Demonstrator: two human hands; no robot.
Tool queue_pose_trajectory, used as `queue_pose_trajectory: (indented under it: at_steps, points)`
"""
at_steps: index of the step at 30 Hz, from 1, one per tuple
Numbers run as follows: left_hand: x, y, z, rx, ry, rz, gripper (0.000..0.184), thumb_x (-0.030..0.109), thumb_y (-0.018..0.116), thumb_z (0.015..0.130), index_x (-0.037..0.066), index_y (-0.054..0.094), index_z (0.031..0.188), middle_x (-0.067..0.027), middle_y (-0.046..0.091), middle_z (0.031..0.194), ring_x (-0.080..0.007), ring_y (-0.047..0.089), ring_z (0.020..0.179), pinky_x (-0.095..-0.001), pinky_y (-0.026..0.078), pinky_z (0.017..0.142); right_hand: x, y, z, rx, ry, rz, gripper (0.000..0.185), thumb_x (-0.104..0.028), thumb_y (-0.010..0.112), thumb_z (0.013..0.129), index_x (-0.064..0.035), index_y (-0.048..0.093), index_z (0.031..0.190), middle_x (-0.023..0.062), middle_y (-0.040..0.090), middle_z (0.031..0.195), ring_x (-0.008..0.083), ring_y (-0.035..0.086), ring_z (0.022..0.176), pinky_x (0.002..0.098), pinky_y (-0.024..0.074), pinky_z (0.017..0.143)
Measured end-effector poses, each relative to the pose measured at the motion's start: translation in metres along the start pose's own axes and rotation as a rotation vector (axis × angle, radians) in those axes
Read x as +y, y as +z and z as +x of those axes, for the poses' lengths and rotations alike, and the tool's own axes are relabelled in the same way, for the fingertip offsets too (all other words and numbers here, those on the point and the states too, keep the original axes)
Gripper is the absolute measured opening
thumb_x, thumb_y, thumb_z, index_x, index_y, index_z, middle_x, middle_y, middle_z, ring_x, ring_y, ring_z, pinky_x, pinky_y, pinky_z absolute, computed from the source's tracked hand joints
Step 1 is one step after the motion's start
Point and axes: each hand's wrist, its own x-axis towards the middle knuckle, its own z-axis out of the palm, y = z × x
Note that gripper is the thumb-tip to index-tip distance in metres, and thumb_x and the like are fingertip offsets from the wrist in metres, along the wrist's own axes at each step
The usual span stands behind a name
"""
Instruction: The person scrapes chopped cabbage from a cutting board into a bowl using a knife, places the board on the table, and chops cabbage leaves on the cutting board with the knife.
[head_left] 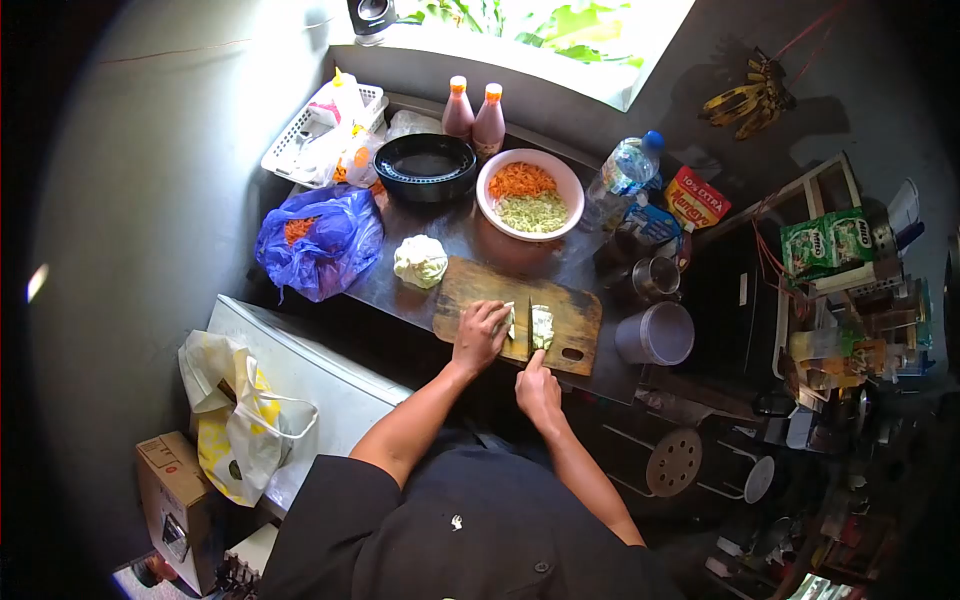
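1. And there was the right hand at the near edge of the cutting board, fingers closed firmly round the knife, index finger reaching forward, blade pointing at the far edge!
2. Over to the left hand: it sat above the board's near edge, fingers bent against a cabbage piece just left of the blade (whether they clamped it or merely steadied it, I couldn't tell).
3. Right of the blade lay the cut cabbage, between the board's middle and its near right corner.
4. The step in hand looked like slicing, partway through; the next cut called for tucked left fingertips and a straight, level stroke.
5. Beyond the board's far left corner sat a cabbage head; towards the table's far edge stood a bowl with orange shreds and pale green shreds.
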Motion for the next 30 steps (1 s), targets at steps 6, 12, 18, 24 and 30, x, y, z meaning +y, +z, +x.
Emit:
queue_pose_trajectory:
  at_steps: [6,12,18,24,30]
  points:
    - [0.008,0.001,-0.007,-0.03,-0.082,0.027,0.034,0.019,0.068,0.091,0.01,0.066,0.123,-0.0077,0.062,0.134,-0.0295,0.053,0.124,-0.0428,0.04,0.104,-0.014,-0.004,-0.004,-0.016,-0.087,0.052,0.058,-0.018,0.053,0.094,0.0151,0.031,0.135,0.0359,0.066,0.091,0.0504,0.067,0.085,0.0575,0.0545,0.077]
    - [-0.005,-0.013,-0.014,-0.083,-0.019,0.176,0.038,0.025,0.063,0.095,0.012,0.062,0.13,-0.0074,0.056,0.143,-0.0285,0.046,0.135,-0.0445,0.034,0.108,-0.021,0.0,0.003,-0.049,-0.105,0.001,0.052,-0.013,0.053,0.092,0.0145,0.034,0.132,0.0311,0.068,0.086,0.048,0.068,0.082,0.0551,0.0563,0.073]
    - [-0.019,-0.018,-0.01,-0.152,0.122,0.211,0.042,0.03,0.061,0.096,0.012,0.059,0.134,-0.0073,0.056,0.144,-0.0267,0.047,0.136,-0.0418,0.034,0.109,-0.021,0.012,0.009,-0.003,-0.11,-0.013,0.057,-0.013,0.054,0.092,0.0176,0.031,0.134,0.0326,0.067,0.086,0.049,0.068,0.081,0.0558,0.0557,0.072]
    - [-0.02,-0.016,-0.013,-0.084,0.166,0.265,0.045,0.031,0.061,0.095,0.011,0.06,0.134,-0.0066,0.058,0.142,-0.0259,0.05,0.134,-0.0399,0.037,0.109,-0.036,-0.013,-0.008,-0.045,-0.109,-0.063,0.034,-0.003,0.052,0.086,0.0137,0.043,0.114,0.0337,0.067,0.087,0.0486,0.068,0.084,0.0558,0.0558,0.074]
    - [-0.021,-0.014,-0.014,-0.08,0.154,0.25,0.043,0.029,0.059,0.095,0.01,0.06,0.134,-0.0066,0.058,0.142,-0.0262,0.05,0.134,-0.0397,0.038,0.109,-0.047,-0.041,-0.003,-0.163,-0.078,-0.113,0.029,-0.004,0.057,0.086,0.0078,0.045,0.109,0.0313,0.069,0.091,0.0462,0.07,0.089,0.0514,0.0571,0.078]
